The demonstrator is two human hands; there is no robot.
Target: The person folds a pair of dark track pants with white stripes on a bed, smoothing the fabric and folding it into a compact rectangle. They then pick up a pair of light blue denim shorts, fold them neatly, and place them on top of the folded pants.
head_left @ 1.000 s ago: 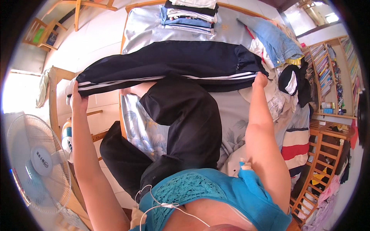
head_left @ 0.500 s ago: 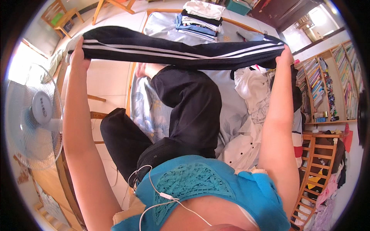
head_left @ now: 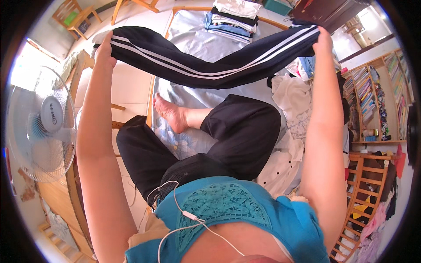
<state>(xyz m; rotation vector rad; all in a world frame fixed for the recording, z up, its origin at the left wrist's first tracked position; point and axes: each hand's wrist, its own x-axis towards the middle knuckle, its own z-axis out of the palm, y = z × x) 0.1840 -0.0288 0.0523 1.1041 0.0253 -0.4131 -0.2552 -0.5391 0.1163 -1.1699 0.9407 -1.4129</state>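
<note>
Pants (head_left: 206,74), black with white stripes, sag above the bed (head_left: 186,35), your left hand (head_left: 105,50) gripping one end, right hand (head_left: 323,42) the other. They look soft, limp, fairly light, probably not fragile; best taken at both ends, where you hold them.

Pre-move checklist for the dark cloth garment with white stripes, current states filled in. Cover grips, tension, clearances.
1. Bare left hand closed on one end of the dark cloth garment with white stripes: ok.
2. Bare right hand closed on the other end: ok.
3. Garment pulled straight between the hands: not ok, its middle sags.
4. Layered stack of folded white, black and blue clothes clear of the garment: ok, a gap shows between them.
5. Bare foot clear of the garment: ok, seen apart below it.
6. Garment's far side free of creases: cannot tell, hidden from this view.
</note>
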